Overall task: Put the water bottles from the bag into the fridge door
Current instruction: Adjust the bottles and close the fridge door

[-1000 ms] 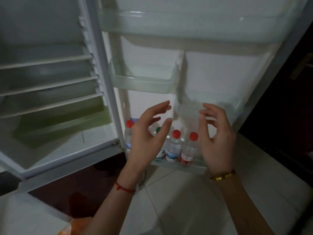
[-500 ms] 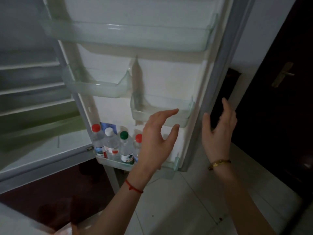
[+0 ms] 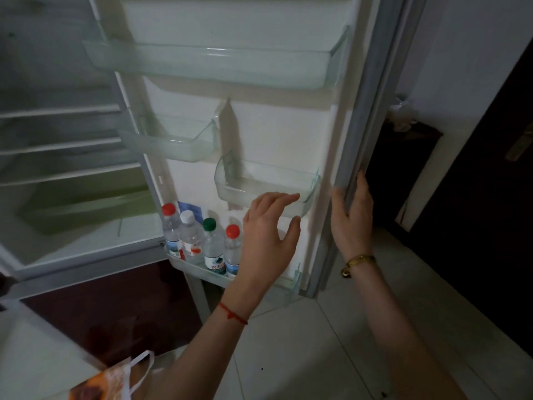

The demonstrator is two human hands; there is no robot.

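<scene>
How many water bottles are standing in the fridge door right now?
4, all in the bottom door shelf: red-capped, white-capped, green-capped, red-capped beside the left hand, which may hide another.

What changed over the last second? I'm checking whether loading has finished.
The right hand moved rightward from in front of the bottles and took hold of the fridge door's edge. The left hand stays open and empty. The bottles stand unchanged in the bottom door shelf.

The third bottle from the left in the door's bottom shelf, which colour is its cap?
Green; the third bottle shows best in the head view.
</scene>
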